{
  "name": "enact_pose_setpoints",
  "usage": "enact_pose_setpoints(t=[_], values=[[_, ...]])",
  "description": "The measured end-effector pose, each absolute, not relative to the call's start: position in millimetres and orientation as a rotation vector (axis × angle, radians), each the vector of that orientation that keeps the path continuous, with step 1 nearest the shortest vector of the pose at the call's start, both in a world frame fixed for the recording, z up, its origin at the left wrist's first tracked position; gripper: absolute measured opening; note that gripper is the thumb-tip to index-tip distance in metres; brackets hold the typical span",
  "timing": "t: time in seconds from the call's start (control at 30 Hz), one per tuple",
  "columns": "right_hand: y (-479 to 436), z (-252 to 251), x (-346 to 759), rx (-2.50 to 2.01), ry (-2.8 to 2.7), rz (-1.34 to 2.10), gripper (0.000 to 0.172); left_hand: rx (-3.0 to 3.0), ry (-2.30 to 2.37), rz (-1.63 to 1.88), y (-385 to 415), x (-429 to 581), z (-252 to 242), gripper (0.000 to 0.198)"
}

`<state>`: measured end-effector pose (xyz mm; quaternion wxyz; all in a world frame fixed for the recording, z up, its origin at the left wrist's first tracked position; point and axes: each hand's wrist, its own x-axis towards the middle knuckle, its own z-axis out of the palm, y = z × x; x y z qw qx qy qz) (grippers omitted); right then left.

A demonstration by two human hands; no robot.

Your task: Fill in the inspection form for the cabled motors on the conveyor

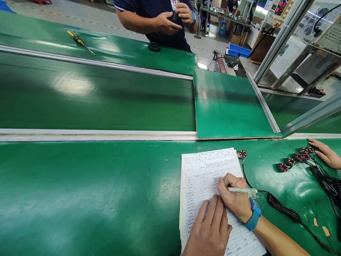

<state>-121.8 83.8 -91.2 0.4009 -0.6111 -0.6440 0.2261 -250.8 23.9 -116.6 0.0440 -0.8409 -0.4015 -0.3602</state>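
A printed form (198, 185) with a table of rows and some handwriting lies on the green bench, on top of other sheets. My right hand (234, 197), with a blue band at the wrist, is closed around a pale green pen (242, 190); its tip, hidden by the fingers, is at the upper middle of the form. Flat on the lower part of the paper rests my left hand (209, 227), fingers stretched out. Just right of the form sits a small round part with a ring of light dots (242, 154), its black cable (285, 208) coiled beside my right wrist.
Another person's hand (326, 153) touches several similar cabled round parts (290, 161) at right. Across the bench, a person (157, 21) holds a black object. A yellow-black screwdriver (80, 41) and a black round piece (154, 46) lie there. A green board (231, 103) bridges the belt (106, 96).
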Motion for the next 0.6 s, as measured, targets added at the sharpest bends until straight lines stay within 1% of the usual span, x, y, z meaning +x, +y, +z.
enact_pose_setpoints(t=[0.13, 0.27, 0.6], values=[[83.5, -94.6, -118.9, -1.537, -1.582, 0.535, 0.045, -2.55, -1.231, -1.103, 25.4, -251.6, -116.1, 0.034], [84.0, -97.6, -115.3, -1.548, -1.596, 0.597, 0.045, -2.52, -1.213, -1.111, 26.1, -250.7, -118.4, 0.038], [82.1, -93.4, -117.4, -1.528, -1.657, 0.545, 0.046, -2.511, -1.209, -1.096, 26.6, -249.2, -117.4, 0.034]])
